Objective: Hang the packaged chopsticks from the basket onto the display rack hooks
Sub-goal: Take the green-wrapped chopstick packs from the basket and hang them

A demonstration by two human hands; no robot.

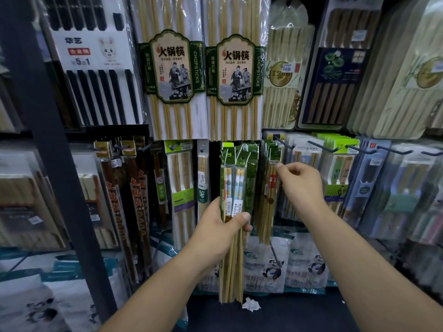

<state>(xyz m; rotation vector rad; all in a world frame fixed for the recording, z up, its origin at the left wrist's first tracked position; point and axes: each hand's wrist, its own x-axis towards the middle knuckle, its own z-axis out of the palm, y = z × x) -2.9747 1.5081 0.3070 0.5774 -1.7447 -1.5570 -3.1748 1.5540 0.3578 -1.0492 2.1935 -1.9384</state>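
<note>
A bundle of chopstick packs (233, 188) is gripped upright by the left hand (223, 226) — fingers curled round it. A hanging pack (272, 185) is pinched near its top by the right hand (299, 185).

held packs (232, 185) left, hung packs (268, 188) right

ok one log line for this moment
left hand: grips chopstick packs | right hand: pinches header of hanging pack | basket: not in view

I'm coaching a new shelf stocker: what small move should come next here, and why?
Probably release the hung packs that the right hand pinches and reach for the bundle gripped by the left hand: several packs there are not yet hung.
</note>
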